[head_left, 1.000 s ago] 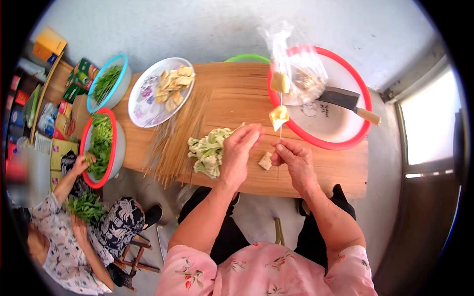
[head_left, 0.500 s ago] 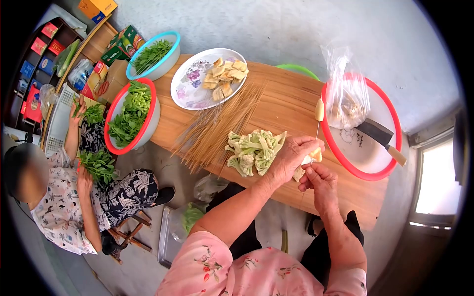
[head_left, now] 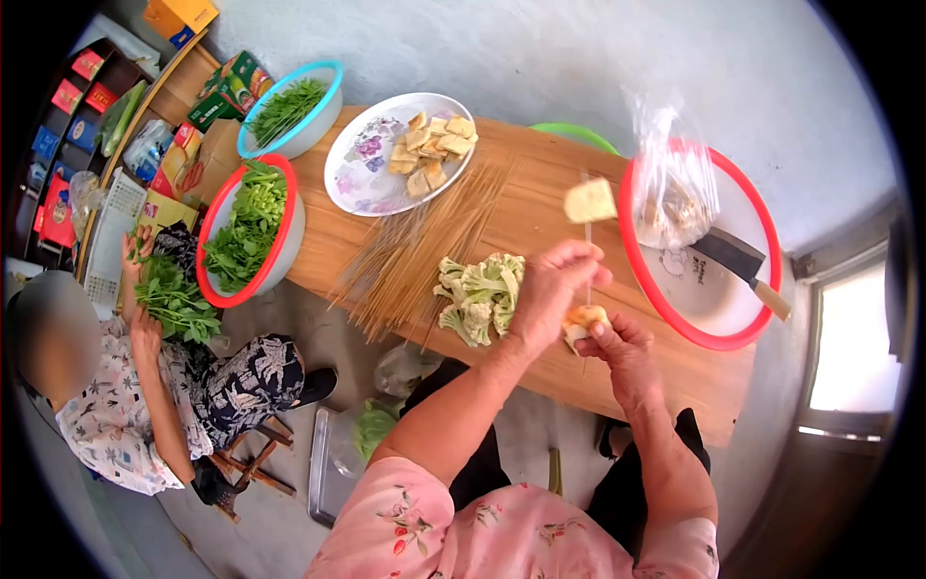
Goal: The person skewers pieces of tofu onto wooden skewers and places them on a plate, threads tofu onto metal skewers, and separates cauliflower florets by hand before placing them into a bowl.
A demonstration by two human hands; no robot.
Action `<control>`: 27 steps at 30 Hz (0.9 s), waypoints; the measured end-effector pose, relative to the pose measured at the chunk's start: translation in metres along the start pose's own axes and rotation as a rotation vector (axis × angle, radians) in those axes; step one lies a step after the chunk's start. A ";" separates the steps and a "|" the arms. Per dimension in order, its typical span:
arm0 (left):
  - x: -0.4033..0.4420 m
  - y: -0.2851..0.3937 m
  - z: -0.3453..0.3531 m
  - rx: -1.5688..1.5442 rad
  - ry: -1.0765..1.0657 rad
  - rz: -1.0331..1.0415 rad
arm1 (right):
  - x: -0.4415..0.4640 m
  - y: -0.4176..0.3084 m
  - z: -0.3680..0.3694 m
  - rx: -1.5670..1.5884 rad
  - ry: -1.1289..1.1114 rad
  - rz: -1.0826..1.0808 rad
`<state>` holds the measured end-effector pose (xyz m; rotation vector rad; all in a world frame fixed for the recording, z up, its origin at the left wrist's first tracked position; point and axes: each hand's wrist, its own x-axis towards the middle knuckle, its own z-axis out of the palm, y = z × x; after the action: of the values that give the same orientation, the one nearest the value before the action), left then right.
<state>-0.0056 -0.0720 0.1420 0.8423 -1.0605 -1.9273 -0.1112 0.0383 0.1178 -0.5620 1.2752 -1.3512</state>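
Observation:
My left hand (head_left: 558, 289) is closed, its fingers pinched round a thin skewer (head_left: 588, 232) held above the table. A flat pale-yellow slice (head_left: 590, 201) with a browned edge sits on the skewer's upper end. Below, my right hand (head_left: 625, 359) grips another pale piece with an orange-brown edge (head_left: 585, 320) between thumb and fingers, at the skewer's lower part. Cauliflower florets (head_left: 477, 294) lie on the table just left of my left hand. Loose bamboo skewers (head_left: 415, 251) are spread further left. Similar slices (head_left: 434, 150) are heaped on a floral plate (head_left: 352, 183).
At right, a red-rimmed basin (head_left: 762, 217) holds a plastic bag (head_left: 675, 193) and a cleaver (head_left: 728, 253), its handle over the rim. Basins of greens (head_left: 251, 217) stand at the table's left end. A seated person (head_left: 125, 405) there handles leafy greens.
Both my hands have shifted slightly left with the skewer. The upper slice has turned from edge-on to face-on. The other person's hands have come closer together on the greens.

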 end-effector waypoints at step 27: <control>0.008 -0.005 -0.013 -0.128 -0.032 0.012 | 0.013 0.001 -0.024 -0.621 -0.012 -0.352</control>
<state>-0.0004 -0.0822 0.1300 0.7348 -0.9479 -1.9820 -0.1349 0.0353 0.1053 -1.2681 1.6438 -1.2096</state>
